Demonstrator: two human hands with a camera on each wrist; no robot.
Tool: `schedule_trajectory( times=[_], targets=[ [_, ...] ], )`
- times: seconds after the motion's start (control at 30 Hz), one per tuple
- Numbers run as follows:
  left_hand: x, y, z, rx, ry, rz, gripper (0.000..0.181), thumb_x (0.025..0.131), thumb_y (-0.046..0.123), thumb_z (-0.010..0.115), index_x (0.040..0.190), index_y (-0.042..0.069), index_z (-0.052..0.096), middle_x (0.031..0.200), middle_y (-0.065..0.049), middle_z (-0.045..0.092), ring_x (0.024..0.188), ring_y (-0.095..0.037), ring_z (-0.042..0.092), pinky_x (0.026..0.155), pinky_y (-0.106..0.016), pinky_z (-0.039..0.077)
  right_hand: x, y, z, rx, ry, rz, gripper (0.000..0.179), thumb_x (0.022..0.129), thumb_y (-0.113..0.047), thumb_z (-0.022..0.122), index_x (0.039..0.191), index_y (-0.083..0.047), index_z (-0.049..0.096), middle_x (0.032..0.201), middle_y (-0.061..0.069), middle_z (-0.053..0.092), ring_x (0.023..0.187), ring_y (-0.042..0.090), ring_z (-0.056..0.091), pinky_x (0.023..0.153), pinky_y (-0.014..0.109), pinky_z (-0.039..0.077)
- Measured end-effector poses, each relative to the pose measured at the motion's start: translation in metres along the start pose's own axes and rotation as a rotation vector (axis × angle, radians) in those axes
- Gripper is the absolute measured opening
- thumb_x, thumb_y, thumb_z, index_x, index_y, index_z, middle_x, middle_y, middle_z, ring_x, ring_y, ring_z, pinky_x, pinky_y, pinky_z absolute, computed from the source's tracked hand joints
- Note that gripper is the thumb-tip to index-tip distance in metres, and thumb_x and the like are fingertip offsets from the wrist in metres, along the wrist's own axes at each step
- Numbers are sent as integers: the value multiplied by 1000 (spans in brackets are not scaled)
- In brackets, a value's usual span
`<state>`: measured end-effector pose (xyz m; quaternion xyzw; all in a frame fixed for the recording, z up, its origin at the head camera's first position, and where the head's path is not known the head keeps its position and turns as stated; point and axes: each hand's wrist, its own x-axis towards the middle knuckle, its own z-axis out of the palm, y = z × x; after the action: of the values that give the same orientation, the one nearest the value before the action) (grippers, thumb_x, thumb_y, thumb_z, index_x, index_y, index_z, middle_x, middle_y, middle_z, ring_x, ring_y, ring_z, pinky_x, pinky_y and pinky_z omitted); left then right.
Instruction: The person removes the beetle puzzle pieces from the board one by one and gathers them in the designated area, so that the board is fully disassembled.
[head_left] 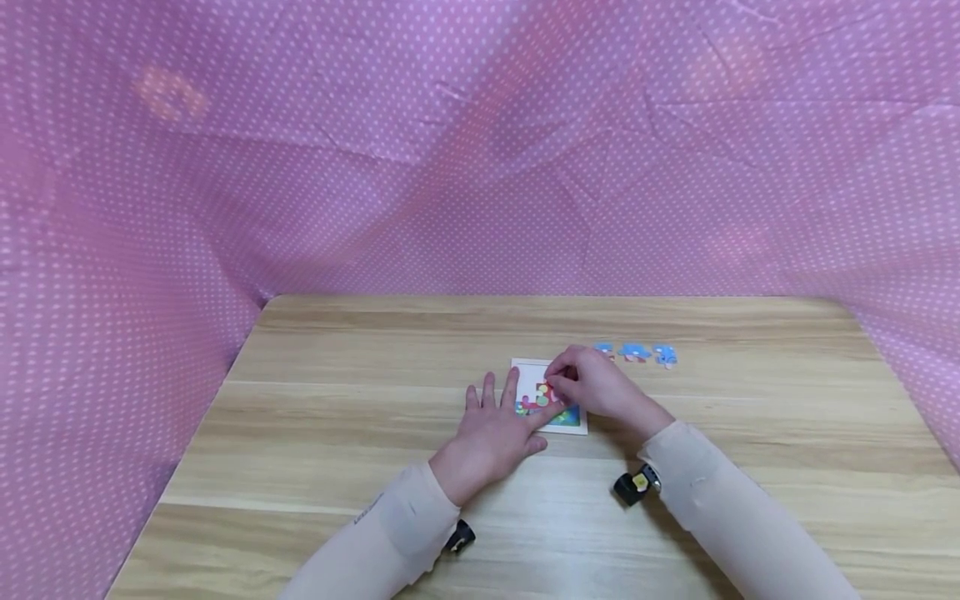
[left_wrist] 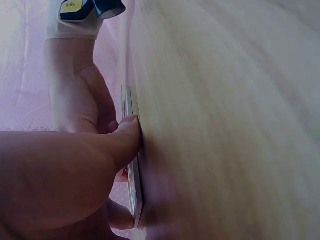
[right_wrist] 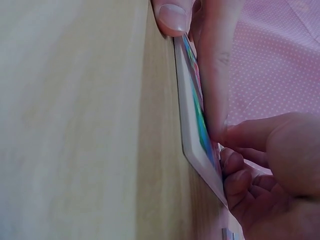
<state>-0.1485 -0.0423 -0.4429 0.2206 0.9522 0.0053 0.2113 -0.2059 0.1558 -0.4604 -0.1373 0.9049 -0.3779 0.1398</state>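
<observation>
A small jigsaw board (head_left: 527,377) with a white frame lies on the table, colourful pieces filling its lower part. My left hand (head_left: 491,437) is spread over its left and lower side. The left index finger reaches across the picture, and in the right wrist view the left thumb (right_wrist: 172,20) sits at the board's edge. Over the board's right side, my right hand (head_left: 603,387) pinches a reddish puzzle piece (head_left: 552,392) between thumb and forefinger, its other fingers curled. Those fingertips meet the left index tip and hide much of the piece.
Several loose blue puzzle pieces (head_left: 635,352) lie in a row behind and right of the board, one partly behind the right hand. The wood-grain table (head_left: 337,350) is backed by a pink dotted cloth (head_left: 480,167). Black wrist cameras (head_left: 632,489) hang under both sleeves.
</observation>
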Motion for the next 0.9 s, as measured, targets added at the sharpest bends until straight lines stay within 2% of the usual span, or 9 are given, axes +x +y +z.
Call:
schedule_trajectory(
  times=[0.27,0.57,0.7,0.9],
  targets=[
    [-1,0,0,3,2,4,58,111,59,46,163,65,21,182,-20,12,164,-56,16,130,-71,23,1,2,0,12,-6,11,12,107,-12,67,112,-7,77,108,9,71,88,18,65,75,30,58],
    [1,2,-2,39,-2,-7,58,111,60,45,162,68,19,182,-20,13,164,-55,17,128,-74,24,1,3,-1,21,13,-4,9,105,-13,70,110,-10,77,105,7,71,90,19,63,79,32,56],
    [0,2,-3,42,-6,-11,58,111,61,45,162,68,19,182,-19,13,164,-55,17,127,-75,24,2,4,0,53,17,-11,9,105,-13,70,111,-9,75,101,7,71,88,19,63,77,32,56],
    [-1,2,-4,38,-8,-7,58,111,60,45,162,68,19,182,-19,13,164,-55,18,126,-76,24,2,6,0,123,8,22,8,105,-13,70,111,-9,75,96,7,73,83,19,65,73,31,57]
  ],
)
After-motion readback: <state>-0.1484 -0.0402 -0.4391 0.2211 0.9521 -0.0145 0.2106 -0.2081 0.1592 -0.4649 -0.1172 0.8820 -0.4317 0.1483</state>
